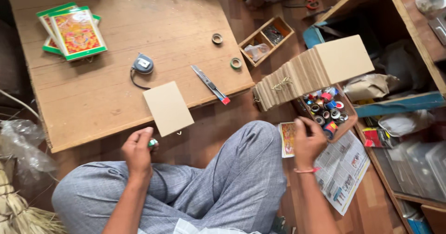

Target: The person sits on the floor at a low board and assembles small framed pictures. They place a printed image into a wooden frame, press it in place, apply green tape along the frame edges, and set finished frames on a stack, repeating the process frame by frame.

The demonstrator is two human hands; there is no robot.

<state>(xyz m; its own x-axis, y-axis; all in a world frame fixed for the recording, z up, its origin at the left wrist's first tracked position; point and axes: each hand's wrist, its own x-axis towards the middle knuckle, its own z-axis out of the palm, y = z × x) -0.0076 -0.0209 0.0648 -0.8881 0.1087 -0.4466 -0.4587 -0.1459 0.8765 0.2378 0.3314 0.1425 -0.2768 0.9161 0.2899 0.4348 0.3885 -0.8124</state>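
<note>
Seen from above, a seated person's left hand [137, 151] has its fingers clamped on a small green roll [153, 144], just below a tan board [167, 108] overhanging the low wooden worktop [93, 99]. The right hand [308, 143], fingers curled together, grips a colourful print [288, 139] beside a tray of tape rolls [330, 111]. A knife [210, 84] lies on the worktop.

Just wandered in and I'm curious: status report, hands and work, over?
Left hand closed on small green-red roll. Right hand on picture card beside tray of tape rolls. Brown board overhangs low table; nothing blocking.
</note>
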